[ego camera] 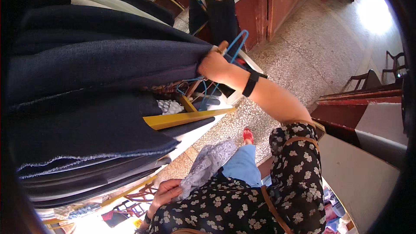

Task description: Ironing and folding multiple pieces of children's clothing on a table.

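At the end of a long length of dark navy fabric [107, 61], my right hand [214, 66] is closed on the cloth's edge; its fingertips are hidden. A black band circles that wrist. Beside this hand are a blue hanger [242, 39] and the rounded end of a brown piece [223, 46]. Low in the picture, close to my body, my left hand [167, 191] pinches a grey-lavender patterned cloth [208, 164] between thumb and fingers. The cloth hangs bunched in front of my floral top. Below the navy length lies more dark fabric with a frayed edge [97, 159].
A yellow bar [191, 118] juts out between the fabrics, with more hangers above it. A black upright container [221, 16] stands near a dark red door [282, 3]. At right are a white panel [357, 165] and wooden chairs [360, 79]. Speckled floor [292, 61] runs beneath.
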`<state>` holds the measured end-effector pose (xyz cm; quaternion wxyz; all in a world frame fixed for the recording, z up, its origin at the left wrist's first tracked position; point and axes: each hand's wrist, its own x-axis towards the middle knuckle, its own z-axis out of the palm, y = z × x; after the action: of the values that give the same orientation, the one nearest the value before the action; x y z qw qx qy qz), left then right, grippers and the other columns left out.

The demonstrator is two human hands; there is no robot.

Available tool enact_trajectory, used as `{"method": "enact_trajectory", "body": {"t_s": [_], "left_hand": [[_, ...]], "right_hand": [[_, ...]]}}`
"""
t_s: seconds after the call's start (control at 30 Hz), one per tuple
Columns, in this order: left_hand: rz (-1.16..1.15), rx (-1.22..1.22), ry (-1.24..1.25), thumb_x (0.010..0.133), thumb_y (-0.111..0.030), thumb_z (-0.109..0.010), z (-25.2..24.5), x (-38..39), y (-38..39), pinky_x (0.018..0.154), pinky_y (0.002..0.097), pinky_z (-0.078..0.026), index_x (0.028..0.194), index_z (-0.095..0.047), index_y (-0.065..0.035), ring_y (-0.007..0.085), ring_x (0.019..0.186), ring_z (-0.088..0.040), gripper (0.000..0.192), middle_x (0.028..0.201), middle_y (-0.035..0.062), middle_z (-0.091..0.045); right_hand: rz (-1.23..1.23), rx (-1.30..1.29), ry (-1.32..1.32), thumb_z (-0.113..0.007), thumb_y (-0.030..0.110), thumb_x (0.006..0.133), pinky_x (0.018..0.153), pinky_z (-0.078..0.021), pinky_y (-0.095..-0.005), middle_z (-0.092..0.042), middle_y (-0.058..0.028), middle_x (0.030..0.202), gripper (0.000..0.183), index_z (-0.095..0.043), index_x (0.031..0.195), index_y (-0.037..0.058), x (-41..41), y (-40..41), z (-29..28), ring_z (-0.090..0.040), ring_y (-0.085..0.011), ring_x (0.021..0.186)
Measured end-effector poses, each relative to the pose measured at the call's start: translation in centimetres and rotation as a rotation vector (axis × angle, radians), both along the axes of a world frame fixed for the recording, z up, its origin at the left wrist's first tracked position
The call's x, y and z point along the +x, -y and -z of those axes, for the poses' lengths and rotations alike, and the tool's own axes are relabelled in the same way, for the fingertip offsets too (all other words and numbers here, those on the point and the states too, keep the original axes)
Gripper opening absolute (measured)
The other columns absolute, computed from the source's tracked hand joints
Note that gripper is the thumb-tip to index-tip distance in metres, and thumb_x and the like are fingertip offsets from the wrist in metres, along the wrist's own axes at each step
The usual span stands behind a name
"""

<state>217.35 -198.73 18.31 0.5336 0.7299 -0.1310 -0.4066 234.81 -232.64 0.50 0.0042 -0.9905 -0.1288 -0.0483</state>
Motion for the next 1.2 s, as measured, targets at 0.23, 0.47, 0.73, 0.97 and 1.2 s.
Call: {"method": "enact_trajectory", "body": {"t_s": [0.23,0.47,0.73,0.97,1.2], "left_hand": [[-0.127,0.086,-0.49,0.088,-0.006,-0.048,0.8,1.8,-2.3,0.083,0.0231,-0.042,0.113,-0.057,0.0069,0.0117,0.094,-0.057,0.03,0.103,0.0088,-0.064],[-0.266,0.127,-0.529,0.088,-0.006,-0.048,1.0,0.5,-3.0,0.086,0.0247,-0.042,0.118,-0.053,0.0086,0.0132,0.098,-0.057,0.034,0.108,0.0112,-0.062],[-0.205,0.034,-0.538,0.089,-0.008,-0.046,1.3,0.7,-2.6,0.092,0.027,-0.041,0.121,-0.05,0.0089,0.0152,0.103,-0.057,0.036,0.113,0.0136,-0.061],[-0.075,0.057,-0.378,0.091,-0.004,-0.048,3.6,1.0,-4.4,0.08,0.0227,-0.045,0.118,-0.051,0.0047,0.01,0.092,-0.058,0.028,0.101,0.008,-0.063],[-0.174,0.087,-0.308,0.09,-0.003,-0.054,4.8,1.0,-3.0,0.067,0.0191,-0.044,0.123,-0.043,-0.0008,0.0066,0.077,-0.056,0.035,0.088,0.005,-0.062]], "right_hand": [[0.01,-0.152,0.194,-0.058,0.017,0.072,0.074,-0.0446,-0.0338,-0.064,-0.0025,0.074,0.008,-0.066,0.074,0.0157,-0.1,5.2,-1.6,-0.063,-0.0215,0.081],[0.125,0.027,-0.117,-0.062,0.02,0.073,0.067,-0.0471,-0.047,-0.066,-0.0047,0.072,0.015,-0.066,0.087,0.0165,-4.5,7.7,0.2,-0.066,-0.0265,0.077],[-0.051,-0.021,0.022,-0.055,0.02,0.074,0.053,-0.0458,-0.0431,-0.061,-0.0074,0.061,0.01,-0.064,0.073,0.0151,-5.7,5.2,5.8,-0.064,-0.0277,0.062],[0.084,-0.011,-0.002,-0.061,0.027,0.072,0.056,-0.0464,-0.0426,-0.061,-0.0078,0.061,0.013,-0.063,0.071,0.014,-9.5,8.5,5.3,-0.063,-0.0289,0.062],[0.18,-0.044,-0.174,-0.069,0.03,0.071,0.058,-0.0473,-0.0419,-0.061,-0.0043,0.065,0.02,-0.06,0.076,0.0131,-17.4,12.5,2.1,-0.064,-0.0261,0.067]]}}
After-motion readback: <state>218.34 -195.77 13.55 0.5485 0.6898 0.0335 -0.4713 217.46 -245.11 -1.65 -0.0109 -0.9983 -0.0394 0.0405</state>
